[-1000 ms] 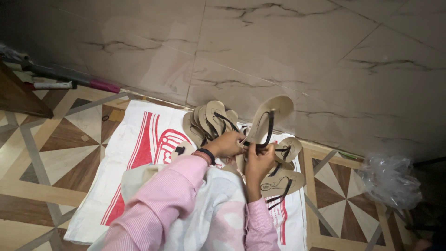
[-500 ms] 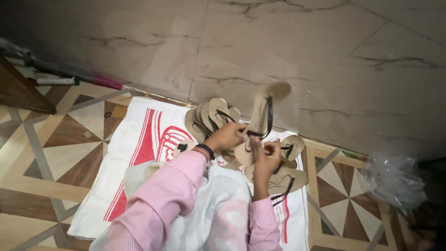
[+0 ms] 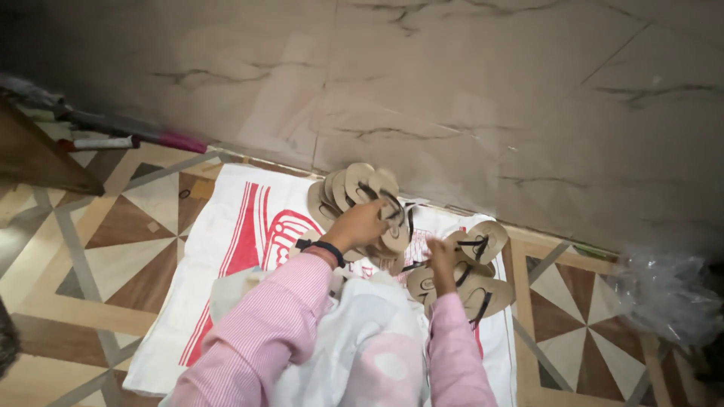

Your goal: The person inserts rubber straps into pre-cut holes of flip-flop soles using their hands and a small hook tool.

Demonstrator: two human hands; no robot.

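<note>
The big white sack (image 3: 249, 249) lies flat on the floor. A moment ago I held one sandal up; now it is down. My left hand (image 3: 360, 224) grips the stacked sandals (image 3: 354, 188) by the wall. My right hand (image 3: 441, 255) pinches a strap on the loose sandals (image 3: 483, 290).

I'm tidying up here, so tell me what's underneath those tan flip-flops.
The flip-flops lie on a white sack with red print spread over the patterned floor. The left hand and pink sleeves hide part of it.
</note>
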